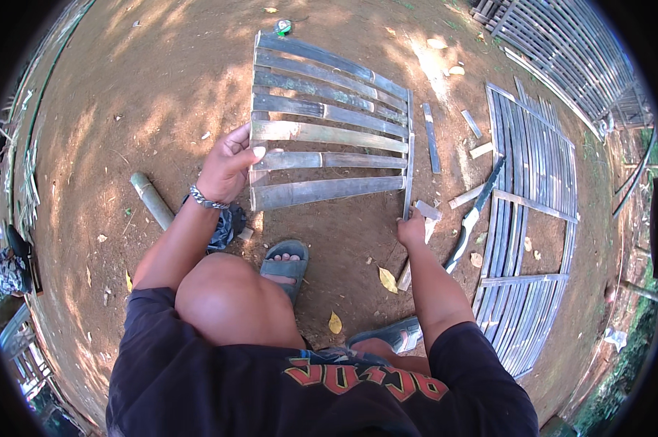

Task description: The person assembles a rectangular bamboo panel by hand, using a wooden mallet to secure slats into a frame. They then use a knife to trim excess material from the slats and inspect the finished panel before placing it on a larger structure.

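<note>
A bamboo slat panel (311,134), made of several split slats across thin end strips, is held up in front of me. My left hand (230,162) grips its left edge, with the thumb over the slats near the lower middle. At the panel's lower right corner, my right hand (412,227) is closed around the lower end of the right-hand bamboo strip (409,156), which sticks out past the last slat. To the right of that hand, a saw (469,218) with a dark blade and a black-and-white handle lies on the ground.
Larger bamboo slat panels (522,200) lie at right, with another (562,51) at the far right. Loose bamboo strips (431,138) are scattered between. A green-and-black tape measure (282,28) sits beyond my panel. Left of my knee lies a bamboo pole piece (151,198).
</note>
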Motion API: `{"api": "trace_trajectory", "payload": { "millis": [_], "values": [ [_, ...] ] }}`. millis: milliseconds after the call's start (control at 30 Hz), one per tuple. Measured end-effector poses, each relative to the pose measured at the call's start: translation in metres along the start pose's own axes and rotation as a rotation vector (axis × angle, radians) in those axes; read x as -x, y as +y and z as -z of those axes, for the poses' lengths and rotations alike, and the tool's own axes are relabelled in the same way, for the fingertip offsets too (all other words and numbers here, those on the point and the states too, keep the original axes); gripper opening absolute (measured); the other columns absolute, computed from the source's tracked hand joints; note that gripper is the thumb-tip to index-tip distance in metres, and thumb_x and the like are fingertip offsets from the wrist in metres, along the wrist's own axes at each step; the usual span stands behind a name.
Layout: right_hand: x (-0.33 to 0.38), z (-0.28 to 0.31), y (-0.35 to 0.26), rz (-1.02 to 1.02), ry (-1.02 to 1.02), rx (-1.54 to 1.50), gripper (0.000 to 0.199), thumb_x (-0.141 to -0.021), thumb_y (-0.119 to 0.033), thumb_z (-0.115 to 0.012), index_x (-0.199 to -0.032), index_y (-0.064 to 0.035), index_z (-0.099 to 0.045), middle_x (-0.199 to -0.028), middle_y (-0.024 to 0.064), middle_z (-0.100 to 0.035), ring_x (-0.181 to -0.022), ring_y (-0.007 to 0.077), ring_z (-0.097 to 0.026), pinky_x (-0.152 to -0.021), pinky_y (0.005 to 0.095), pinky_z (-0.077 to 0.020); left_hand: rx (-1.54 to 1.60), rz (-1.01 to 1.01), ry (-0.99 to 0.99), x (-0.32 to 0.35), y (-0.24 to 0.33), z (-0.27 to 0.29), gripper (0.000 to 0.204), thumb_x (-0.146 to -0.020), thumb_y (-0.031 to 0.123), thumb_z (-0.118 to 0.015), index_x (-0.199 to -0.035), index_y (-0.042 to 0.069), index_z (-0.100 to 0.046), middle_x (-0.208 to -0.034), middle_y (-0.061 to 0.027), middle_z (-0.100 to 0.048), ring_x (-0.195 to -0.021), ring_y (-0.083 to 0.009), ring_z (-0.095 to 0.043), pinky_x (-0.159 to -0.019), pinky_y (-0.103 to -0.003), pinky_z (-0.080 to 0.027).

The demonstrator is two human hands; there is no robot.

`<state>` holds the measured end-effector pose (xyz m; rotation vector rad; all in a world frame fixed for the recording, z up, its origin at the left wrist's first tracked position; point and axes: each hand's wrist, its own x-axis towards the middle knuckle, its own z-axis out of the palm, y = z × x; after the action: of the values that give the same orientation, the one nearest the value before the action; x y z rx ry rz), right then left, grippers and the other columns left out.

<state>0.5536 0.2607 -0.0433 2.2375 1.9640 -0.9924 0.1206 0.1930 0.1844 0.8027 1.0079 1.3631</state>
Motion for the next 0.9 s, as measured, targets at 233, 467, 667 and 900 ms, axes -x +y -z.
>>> {"api": "trace_trajectory", "payload": {
  "millis": [233,467,667,900],
  "values": [
    [-0.017,0.0,0.017,-0.049,-0.009,-0.246,0.064,-0.086,-0.02,-0.07,-0.141,0.0019,-0.045,-0.131,0.0252,-0.061,-0.12,0.0346,-0.062,-0.103,0.0395,-0.0467,-0.01,0.087,-0.041,0.009,-0.002,0.02,0.063,-0.085,0.009,-0.072,-0.142,-0.005,-0.048,-0.132,-0.0141,-0.063,-0.115,-0.023,-0.065,-0.104,-0.039,-0.05],
    [0.013,0.02,0.017,-0.121,0.092,-0.462,0.041,-0.088,-0.018,-0.07,-0.12,0.0018,-0.055,-0.089,0.009,-0.069,-0.081,0.0182,-0.067,-0.075,0.0327,-0.0517,-0.01,0.105,-0.073,0.003,-0.002,0.036,0.056,-0.086,0.005,-0.069,-0.139,-0.004,-0.051,-0.13,-0.0136,-0.064,-0.116,-0.0236,-0.064,-0.104,-0.039,-0.049],
    [0.04,0.059,0.014,-0.052,0.157,-1.082,0.017,-0.087,-0.004,-0.065,-0.1,-0.0022,-0.055,-0.078,0.0032,-0.062,-0.063,0.0095,-0.056,-0.061,0.0249,-0.0467,0.162,0.167,-0.028,-0.002,-0.022,0.064,0.054,-0.09,-0.001,-0.06,-0.143,-0.003,-0.047,-0.133,-0.0148,-0.062,-0.119,-0.0261,-0.062,-0.105,-0.041,-0.048],
    [0.059,0.079,-0.025,0.054,0.311,-1.119,0.016,-0.094,-0.012,-0.067,-0.099,-0.0031,-0.055,-0.077,0.0006,-0.061,-0.063,0.0069,-0.054,-0.058,0.0222,-0.0443,0.113,0.076,0.353,-0.016,-0.069,0.093,0.041,-0.098,0.019,-0.058,-0.135,0.003,-0.056,-0.12,-0.0073,-0.067,-0.1,-0.0221,-0.066,-0.093,-0.041,-0.052]
  ]
}}
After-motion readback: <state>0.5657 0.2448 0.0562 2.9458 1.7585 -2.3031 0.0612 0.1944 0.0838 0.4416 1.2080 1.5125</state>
